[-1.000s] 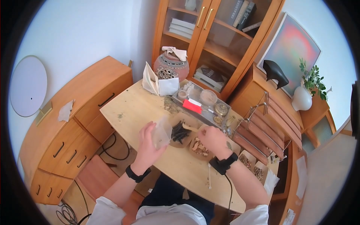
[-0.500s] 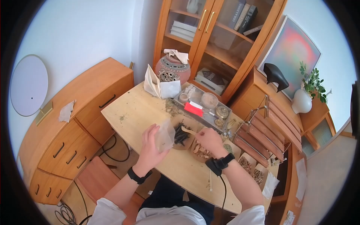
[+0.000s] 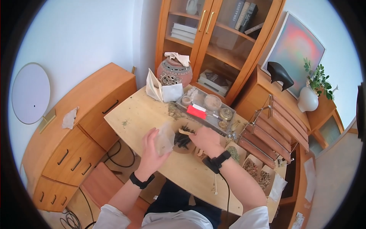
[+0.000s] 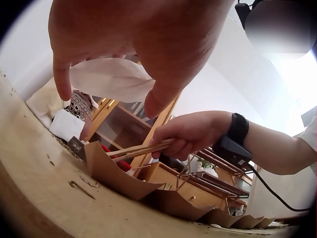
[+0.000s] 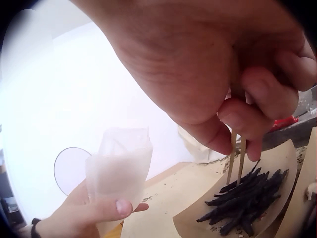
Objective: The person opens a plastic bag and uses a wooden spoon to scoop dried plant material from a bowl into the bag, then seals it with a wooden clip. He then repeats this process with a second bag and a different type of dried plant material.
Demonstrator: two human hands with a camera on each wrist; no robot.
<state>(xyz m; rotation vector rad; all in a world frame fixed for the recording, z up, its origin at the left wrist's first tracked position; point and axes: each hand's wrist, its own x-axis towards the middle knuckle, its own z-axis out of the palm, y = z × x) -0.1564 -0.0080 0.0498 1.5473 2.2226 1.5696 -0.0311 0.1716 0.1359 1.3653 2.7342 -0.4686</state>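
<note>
My left hand (image 3: pixel 150 152) holds a translucent pouch (image 3: pixel 165 140) upright above the table's near side; in the right wrist view its thumb lies across the lower part of the pouch (image 5: pixel 119 168). Wooden tweezers (image 5: pixel 236 157) are pinched in my right hand (image 3: pixel 207 140), their two tips down at a heap of dark, thin sticks (image 5: pixel 242 203). The sticks lie in a brown paper tray (image 5: pixel 282 166). From the left wrist view, the tweezers (image 4: pixel 143 149) slant over the tray's raised edge (image 4: pixel 111 166). Whether the tips grip a stick I cannot tell.
More paper trays run to the right, with pale pieces, green leaves (image 3: pixel 232 152) and brown bits (image 3: pixel 250 168). Behind are a grey tray (image 3: pixel 179 102) of jars, a red item (image 3: pixel 196 111) and a patterned pot (image 3: pixel 174 72). A tiered wooden rack (image 3: pixel 263 139) stands right.
My right hand has moved left with the tweezers, from over the pale pieces to the dark sticks. My left hand still holds the pouch in about the same place.
</note>
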